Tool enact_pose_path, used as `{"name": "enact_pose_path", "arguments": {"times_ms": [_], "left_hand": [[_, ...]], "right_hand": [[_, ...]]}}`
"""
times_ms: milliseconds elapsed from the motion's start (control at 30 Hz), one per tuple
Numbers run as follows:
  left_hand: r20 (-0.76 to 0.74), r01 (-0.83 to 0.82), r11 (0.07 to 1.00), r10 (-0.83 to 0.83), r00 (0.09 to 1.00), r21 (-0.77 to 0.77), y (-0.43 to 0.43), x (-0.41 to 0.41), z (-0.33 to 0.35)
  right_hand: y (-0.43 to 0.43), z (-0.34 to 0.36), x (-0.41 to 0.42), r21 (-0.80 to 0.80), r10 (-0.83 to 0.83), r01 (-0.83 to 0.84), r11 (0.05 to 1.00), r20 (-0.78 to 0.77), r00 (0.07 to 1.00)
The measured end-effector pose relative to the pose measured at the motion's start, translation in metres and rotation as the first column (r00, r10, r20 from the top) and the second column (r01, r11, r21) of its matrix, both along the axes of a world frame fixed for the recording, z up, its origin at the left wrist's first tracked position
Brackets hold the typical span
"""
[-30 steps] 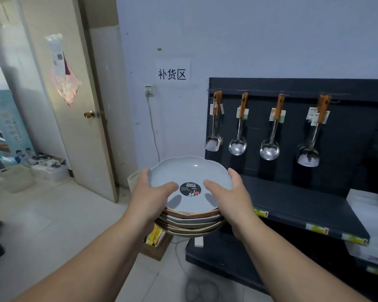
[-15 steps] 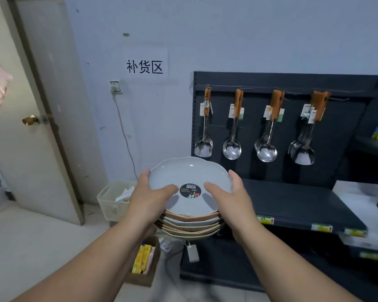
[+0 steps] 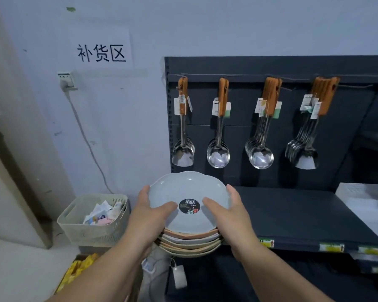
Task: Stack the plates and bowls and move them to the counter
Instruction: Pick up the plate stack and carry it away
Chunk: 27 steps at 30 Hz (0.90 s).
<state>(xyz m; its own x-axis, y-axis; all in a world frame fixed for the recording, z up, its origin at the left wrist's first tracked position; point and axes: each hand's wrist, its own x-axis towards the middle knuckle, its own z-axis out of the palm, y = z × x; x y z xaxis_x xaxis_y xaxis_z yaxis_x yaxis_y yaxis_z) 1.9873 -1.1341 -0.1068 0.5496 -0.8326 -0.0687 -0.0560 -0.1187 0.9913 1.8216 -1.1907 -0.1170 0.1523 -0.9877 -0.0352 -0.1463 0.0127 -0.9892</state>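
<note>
Against a pale blue-grey wall (image 3: pixel 122 127) stands a dark, matte metal shelf (image 3: pixel 303 219). Four hooks on its back panel carry bunches of polished steel ladles and turners (image 3: pixel 218 153) with wooden handles. At the shelf's 9 o'clock edge, a stack of plates (image 3: pixel 190 240) is held off any surface. The left hand (image 3: pixel 148 219) and right hand (image 3: pixel 234 219) each clamp one side of it, thumbs on the glossy, scalloped blue top plate (image 3: pixel 189 190), which bears one round black sticker (image 3: pixel 189 206). About five earth-toned rims show beneath. One cream slotted plastic basket (image 3: pixel 90 232) sits at the stack's 9 o'clock.
</note>
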Motion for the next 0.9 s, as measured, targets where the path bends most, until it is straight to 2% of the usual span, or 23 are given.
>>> {"name": "enact_pose_path", "arguments": {"times_ms": [233,333,467,767,900], "left_hand": [[-0.053,0.006,0.998,-0.002,0.999,0.064,-0.101,-0.019,-0.047],[0.031,0.028,0.993,-0.032,0.999,0.119,-0.136,-0.024,-0.067],[0.113,0.082,0.984,-0.101,0.988,0.157,-0.177,-0.033,-0.104],[-0.022,0.224,0.952,-0.225,0.974,0.209,-0.248,-0.075,-0.157],[-0.025,0.28,0.939,-0.281,0.959,0.197,-0.272,-0.088,-0.176]], "right_hand": [[-0.109,-0.048,-0.015,0.062,0.045,-0.041,0.997,-0.049,0.998],[-0.138,-0.073,-0.019,0.076,0.044,-0.041,0.996,-0.029,0.999],[-0.168,-0.103,-0.033,0.124,-0.041,0.043,0.991,-0.02,0.999],[-0.233,-0.154,-0.081,0.143,-0.204,0.208,0.968,-0.046,0.978],[-0.251,-0.17,-0.097,0.142,-0.239,0.241,0.96,-0.031,0.97]]}}
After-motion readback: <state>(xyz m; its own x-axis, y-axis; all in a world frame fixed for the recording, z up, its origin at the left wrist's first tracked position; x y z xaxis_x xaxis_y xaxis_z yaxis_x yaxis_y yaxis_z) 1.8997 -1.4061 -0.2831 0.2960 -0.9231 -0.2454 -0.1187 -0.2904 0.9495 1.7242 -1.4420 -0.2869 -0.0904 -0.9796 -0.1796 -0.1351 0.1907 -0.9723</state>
